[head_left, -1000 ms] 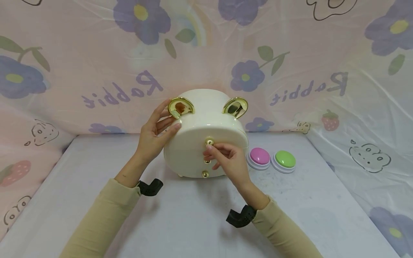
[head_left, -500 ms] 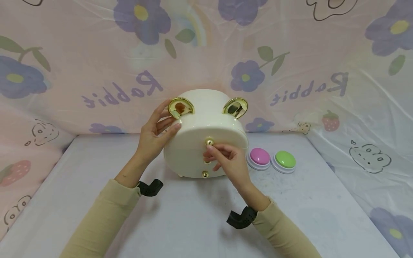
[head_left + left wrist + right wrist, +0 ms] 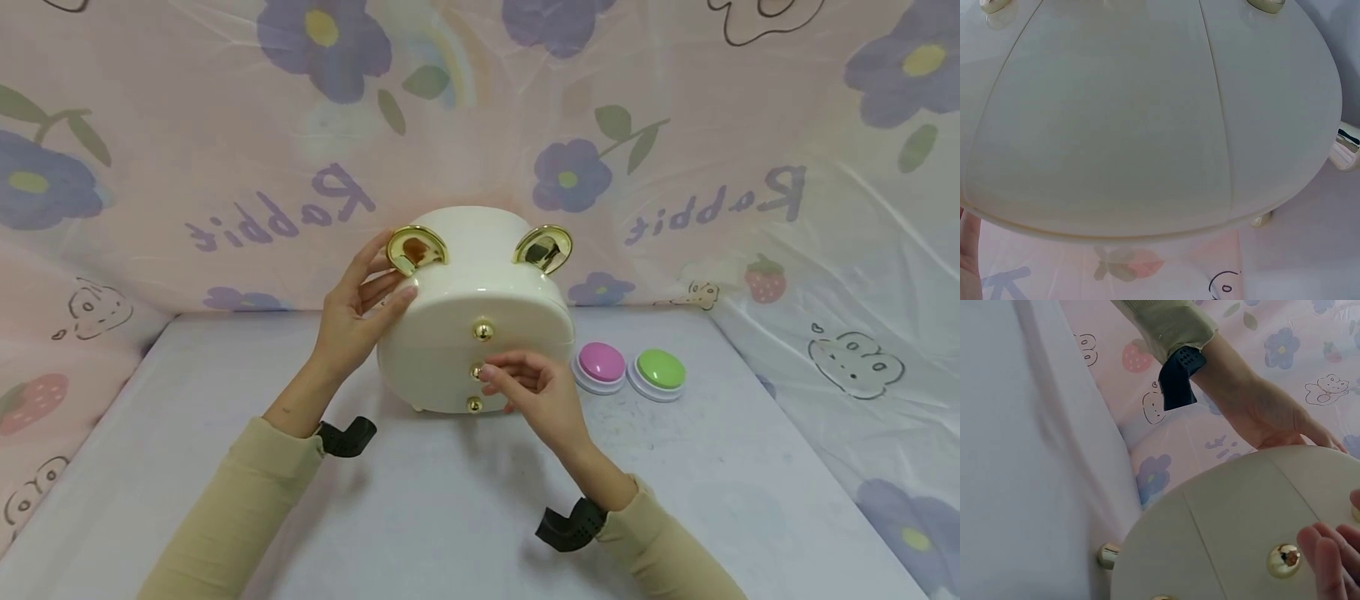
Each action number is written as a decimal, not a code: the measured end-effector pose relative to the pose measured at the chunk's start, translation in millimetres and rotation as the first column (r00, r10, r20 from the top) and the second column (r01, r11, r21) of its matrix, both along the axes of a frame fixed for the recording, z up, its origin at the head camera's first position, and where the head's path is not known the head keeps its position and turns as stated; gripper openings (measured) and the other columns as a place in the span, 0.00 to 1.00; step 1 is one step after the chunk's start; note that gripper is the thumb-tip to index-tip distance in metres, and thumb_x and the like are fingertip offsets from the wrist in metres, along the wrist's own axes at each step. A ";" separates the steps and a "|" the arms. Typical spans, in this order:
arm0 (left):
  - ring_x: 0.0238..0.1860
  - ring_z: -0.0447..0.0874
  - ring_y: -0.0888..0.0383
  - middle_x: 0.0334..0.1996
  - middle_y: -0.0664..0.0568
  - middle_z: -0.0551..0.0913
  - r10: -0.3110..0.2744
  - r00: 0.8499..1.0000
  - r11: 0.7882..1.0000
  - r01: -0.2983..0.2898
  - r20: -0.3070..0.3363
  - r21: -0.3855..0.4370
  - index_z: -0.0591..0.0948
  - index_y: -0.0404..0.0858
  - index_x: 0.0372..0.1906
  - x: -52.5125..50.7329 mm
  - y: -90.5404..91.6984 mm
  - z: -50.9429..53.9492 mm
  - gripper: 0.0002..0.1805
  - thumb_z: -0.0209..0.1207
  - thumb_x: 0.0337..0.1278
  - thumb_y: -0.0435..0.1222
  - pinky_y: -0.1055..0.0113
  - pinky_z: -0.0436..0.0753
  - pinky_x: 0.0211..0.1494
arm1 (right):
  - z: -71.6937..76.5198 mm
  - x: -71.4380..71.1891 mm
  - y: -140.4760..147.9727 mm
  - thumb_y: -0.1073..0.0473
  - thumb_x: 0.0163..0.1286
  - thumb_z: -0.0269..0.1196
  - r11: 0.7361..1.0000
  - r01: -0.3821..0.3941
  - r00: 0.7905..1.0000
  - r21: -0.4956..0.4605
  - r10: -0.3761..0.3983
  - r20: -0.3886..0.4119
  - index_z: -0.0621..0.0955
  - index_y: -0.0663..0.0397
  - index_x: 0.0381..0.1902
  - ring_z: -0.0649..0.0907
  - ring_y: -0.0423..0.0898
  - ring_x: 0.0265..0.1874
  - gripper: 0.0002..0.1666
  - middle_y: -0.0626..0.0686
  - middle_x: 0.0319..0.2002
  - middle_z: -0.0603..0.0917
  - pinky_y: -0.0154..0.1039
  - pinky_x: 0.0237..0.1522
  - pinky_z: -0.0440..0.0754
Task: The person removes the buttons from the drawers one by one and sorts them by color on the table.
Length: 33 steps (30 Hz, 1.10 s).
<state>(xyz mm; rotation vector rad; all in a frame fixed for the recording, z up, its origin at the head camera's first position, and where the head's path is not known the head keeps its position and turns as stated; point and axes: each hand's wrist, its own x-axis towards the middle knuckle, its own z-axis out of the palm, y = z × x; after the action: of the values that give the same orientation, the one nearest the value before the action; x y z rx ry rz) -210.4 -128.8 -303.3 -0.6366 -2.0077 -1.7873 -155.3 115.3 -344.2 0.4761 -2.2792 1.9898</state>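
A white rounded drawer box with gold ears stands on the table. Down its front run a top knob, a middle knob and a bottom knob, all gold. My left hand rests on the box's left side by the left ear, thumb on the front edge, fingers partly hidden behind the ear. My right hand hovers at the middle knob, fingers loosely bent. In the right wrist view its fingers are beside the knob with a small gap. The drawers look closed.
Right of the box lie a pink push button and a green push button on white bases. A flower-print cloth hangs behind and at the sides of the white table.
My right hand has left the top knob and come down to the middle one. My left hand stays on the box. The view has shifted slightly.
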 end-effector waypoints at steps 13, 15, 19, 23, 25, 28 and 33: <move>0.56 0.80 0.60 0.55 0.47 0.74 0.001 1.000 1.000 -0.001 -0.002 -0.005 0.65 0.53 0.71 0.1 -0.1 0.6 0.38 0.62 0.57 0.27 0.64 0.77 0.64 | -16.8 2.3 5.3 0.61 0.63 0.66 1.000 0.010 1.000 0.021 -0.011 0.018 0.84 0.64 0.39 0.87 0.49 0.28 0.11 0.65 0.34 0.86 0.37 0.20 0.83; 0.56 0.80 0.61 0.56 0.46 0.74 0.002 1.000 1.000 -0.002 0.001 -0.003 0.65 0.53 0.71 0.1 -0.2 0.5 0.38 0.62 0.57 0.27 0.64 0.77 0.64 | -20.2 1.7 5.7 0.61 0.63 0.66 1.000 0.013 1.000 0.022 -0.013 0.017 0.83 0.64 0.39 0.87 0.50 0.28 0.10 0.65 0.33 0.86 0.37 0.19 0.83; 0.56 0.80 0.61 0.55 0.47 0.74 -0.002 1.000 1.000 0.002 0.006 0.002 0.65 0.53 0.71 0.1 0.2 0.2 0.38 0.62 0.57 0.27 0.62 0.77 0.64 | -27.5 0.6 5.7 0.62 0.64 0.66 1.000 0.005 1.000 0.021 -0.005 0.023 0.83 0.65 0.41 0.87 0.45 0.27 0.11 0.67 0.34 0.85 0.38 0.18 0.83; 0.56 0.80 0.60 0.55 0.47 0.74 -0.004 1.000 1.000 0.004 0.007 0.004 0.65 0.54 0.71 0.0 0.3 -0.1 0.38 0.62 0.57 0.27 0.62 0.77 0.64 | -32.0 -0.2 3.7 0.63 0.64 0.65 1.000 -0.010 1.000 0.019 0.010 0.026 0.83 0.65 0.42 0.87 0.41 0.26 0.11 0.69 0.34 0.85 0.36 0.18 0.82; 0.56 0.80 0.59 0.55 0.46 0.74 -0.004 1.000 1.000 0.004 0.007 0.001 0.65 0.53 0.71 0.0 0.4 -0.1 0.38 0.62 0.58 0.27 0.62 0.77 0.64 | -33.9 -1.2 2.6 0.63 0.64 0.65 1.000 -0.014 1.000 0.016 0.014 0.027 0.82 0.66 0.42 0.87 0.41 0.26 0.11 0.70 0.35 0.85 0.35 0.18 0.82; 0.56 0.80 0.58 0.56 0.46 0.74 -0.005 1.000 1.000 0.005 0.003 0.001 0.65 0.53 0.71 -0.4 0.1 -0.5 0.38 0.62 0.58 0.27 0.63 0.77 0.64 | -36.0 -2.9 0.8 0.63 0.65 0.65 1.000 -0.013 0.999 0.013 0.012 0.035 0.82 0.67 0.41 0.87 0.40 0.26 0.11 0.69 0.35 0.85 0.35 0.18 0.82; 0.56 0.80 0.60 0.55 0.48 0.74 -0.002 1.000 1.000 0.002 -0.005 0.001 0.65 0.53 0.71 -0.4 -0.4 -0.9 0.38 0.62 0.57 0.26 0.64 0.77 0.64 | -37.6 -6.3 -2.9 0.62 0.65 0.65 1.000 -0.004 0.998 0.015 0.003 0.065 0.82 0.67 0.42 0.87 0.41 0.26 0.13 0.68 0.35 0.86 0.34 0.19 0.82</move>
<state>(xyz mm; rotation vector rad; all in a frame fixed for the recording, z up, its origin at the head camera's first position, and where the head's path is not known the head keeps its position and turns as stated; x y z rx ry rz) -210.8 -129.2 -304.2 -0.6421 -2.0040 -1.7858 -161.6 112.4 -381.7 0.4232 -2.3345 2.0206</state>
